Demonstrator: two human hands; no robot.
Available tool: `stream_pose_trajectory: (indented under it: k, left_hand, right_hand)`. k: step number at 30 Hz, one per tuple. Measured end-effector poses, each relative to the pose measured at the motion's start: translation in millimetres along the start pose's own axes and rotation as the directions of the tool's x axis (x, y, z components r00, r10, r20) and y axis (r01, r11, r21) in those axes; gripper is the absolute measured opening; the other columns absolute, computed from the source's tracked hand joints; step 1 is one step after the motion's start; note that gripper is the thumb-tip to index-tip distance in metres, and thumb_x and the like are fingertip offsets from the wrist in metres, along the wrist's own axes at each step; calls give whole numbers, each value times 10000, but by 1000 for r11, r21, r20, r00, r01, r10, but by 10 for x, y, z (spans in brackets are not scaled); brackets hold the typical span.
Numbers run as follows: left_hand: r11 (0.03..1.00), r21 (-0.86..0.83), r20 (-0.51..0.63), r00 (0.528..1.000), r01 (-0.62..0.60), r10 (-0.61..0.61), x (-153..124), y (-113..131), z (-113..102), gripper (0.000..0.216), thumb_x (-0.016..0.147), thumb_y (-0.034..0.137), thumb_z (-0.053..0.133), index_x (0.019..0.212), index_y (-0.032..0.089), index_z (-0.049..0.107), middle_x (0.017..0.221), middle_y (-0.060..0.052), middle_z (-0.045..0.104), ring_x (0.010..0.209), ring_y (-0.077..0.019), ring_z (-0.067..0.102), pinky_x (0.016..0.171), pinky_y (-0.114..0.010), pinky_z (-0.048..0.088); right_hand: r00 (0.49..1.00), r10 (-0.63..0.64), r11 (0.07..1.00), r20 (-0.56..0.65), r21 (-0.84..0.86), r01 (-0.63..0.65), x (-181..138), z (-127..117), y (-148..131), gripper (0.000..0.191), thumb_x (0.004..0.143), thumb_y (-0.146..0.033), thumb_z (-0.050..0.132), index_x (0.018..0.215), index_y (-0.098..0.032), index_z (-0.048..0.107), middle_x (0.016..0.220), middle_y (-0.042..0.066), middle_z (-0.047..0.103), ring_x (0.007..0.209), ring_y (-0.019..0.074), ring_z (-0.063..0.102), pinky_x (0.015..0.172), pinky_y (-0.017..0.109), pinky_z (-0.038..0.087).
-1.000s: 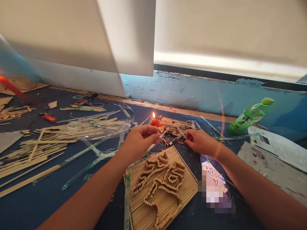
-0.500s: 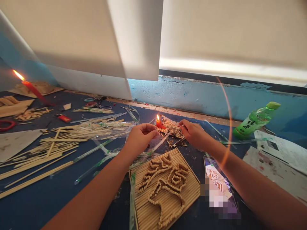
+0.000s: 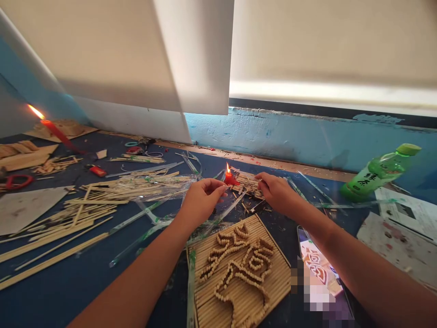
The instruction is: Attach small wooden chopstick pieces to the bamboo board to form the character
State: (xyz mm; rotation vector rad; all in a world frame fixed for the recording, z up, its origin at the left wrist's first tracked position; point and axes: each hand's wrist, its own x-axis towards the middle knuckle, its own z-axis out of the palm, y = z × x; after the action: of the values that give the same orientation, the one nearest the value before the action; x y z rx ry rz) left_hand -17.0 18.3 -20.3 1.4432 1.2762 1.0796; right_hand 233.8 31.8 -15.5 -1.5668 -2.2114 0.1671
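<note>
My left hand (image 3: 206, 198) is closed in a pinch just left of a short lit red candle (image 3: 229, 175); whatever sits between its fingertips is too small to make out. On the candle's other side, my right hand (image 3: 276, 190) has its fingers pinched together beside a pile of thin sticks (image 3: 249, 182), and its grip is too small to read. Below the hands lies a panel of bamboo sticks (image 3: 208, 310), with a raised outline of small pale pieces (image 3: 239, 269) on it. A lit phone (image 3: 321, 269) rests right of the panel, partly under my right forearm.
A tall lit red candle (image 3: 61, 134) leans at far left, near red scissors (image 3: 20, 181) and a red lighter (image 3: 97, 171). Loose bamboo sticks (image 3: 78, 207) and plastic wrappers (image 3: 133, 218) spread across the left. A green bottle (image 3: 380, 171) stands tilted at right beside papers (image 3: 406, 246).
The whole view has shifted slightly, so the things appear a little further right. Both hands stay pinched near the short candle, with hardly any movement relative to it.
</note>
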Motion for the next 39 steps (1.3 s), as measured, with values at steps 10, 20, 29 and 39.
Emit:
stream_pose_trajectory:
  k: [10, 20, 29, 39]
  left_hand:
    - [1000, -26, -58, 998, 8, -9, 12, 62, 3, 227, 782, 353, 761, 915, 174, 714, 799, -59, 741, 740, -208, 715, 680, -328, 579]
    - [995, -101, -115, 993, 3, -14, 28, 83, -14, 225, 764, 375, 777, 833, 164, 739, 778, -79, 753, 720, -207, 705, 652, -314, 568]
    - [981, -194, -108, 993, 25, -47, 68, 21, -32, 251, 786, 381, 778, 843, 142, 731, 807, -69, 750, 686, -162, 680, 602, -260, 555]
    - [900, -427, -38, 992, 91, -118, 46, 80, -7, 186, 778, 210, 770, 906, 121, 669, 907, -125, 769, 925, -238, 752, 882, -375, 603]
  right_hand:
    - [1000, 16, 1000, 12, -14, -16, -5, 6, -2, 298, 986, -250, 404, 1164, -189, 635, 991, 126, 732, 858, 246, 651, 714, 342, 406]
    - [998, 24, 1000, 51, 18, -25, -3, -12, 17, 292, 974, -238, 403, 1150, -193, 632, 909, 109, 736, 775, 230, 635, 663, 328, 367]
    - [997, 11, 998, 72, 58, -16, -5, -56, 17, 264, 964, -249, 422, 1103, -201, 641, 905, 93, 738, 797, 227, 647, 682, 324, 391]
    - [997, -11, 995, 73, 97, 4, -13, -58, 3, 252, 964, -256, 410, 1058, -221, 641, 913, 78, 745, 797, 222, 651, 723, 337, 423]
